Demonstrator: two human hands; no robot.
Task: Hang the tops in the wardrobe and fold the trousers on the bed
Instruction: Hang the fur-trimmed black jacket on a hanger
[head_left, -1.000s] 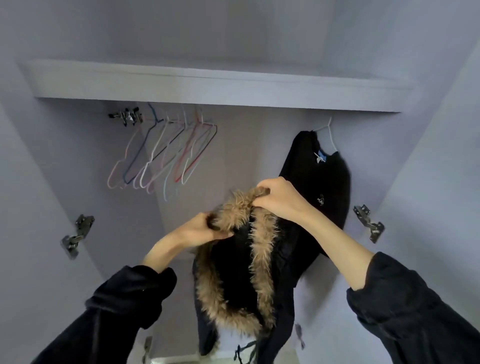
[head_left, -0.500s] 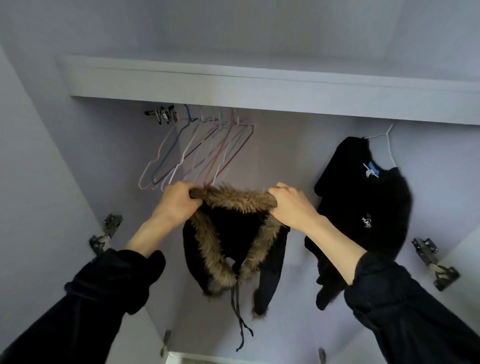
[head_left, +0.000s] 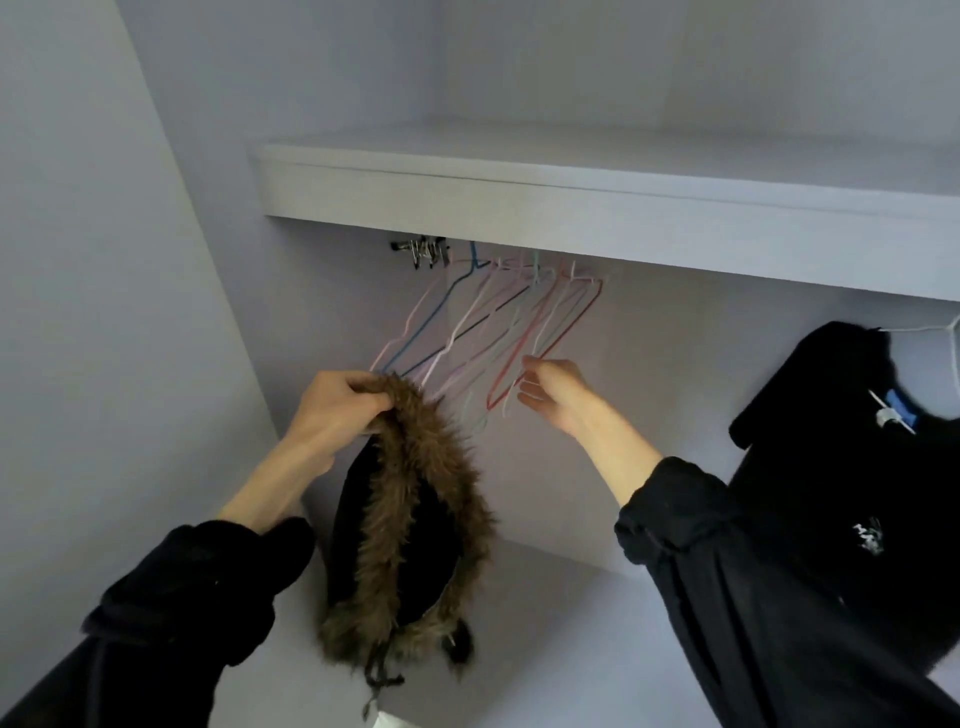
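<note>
My left hand (head_left: 332, 410) grips the brown fur trim of a black top (head_left: 410, 525), which hangs down from it inside the wardrobe. My right hand (head_left: 553, 392) is off the top and reaches up to a bunch of several thin coloured hangers (head_left: 498, 322) on the rail. Its thumb and fingers are spread apart at the lower corner of the red hanger (head_left: 545, 343), touching it without closing round it. Another black top (head_left: 852, 467) hangs on a white hanger at the right.
A white shelf (head_left: 571, 208) runs across just above the rail. Metal clips (head_left: 423, 252) hang at the rail's left end. The wardrobe's side wall (head_left: 130, 312) is close on the left, and the back wall lies behind the hangers.
My right hand has let go of the fur trim and moved up to the coloured hangers. The top now hangs from my left hand alone, and the view has swung left.
</note>
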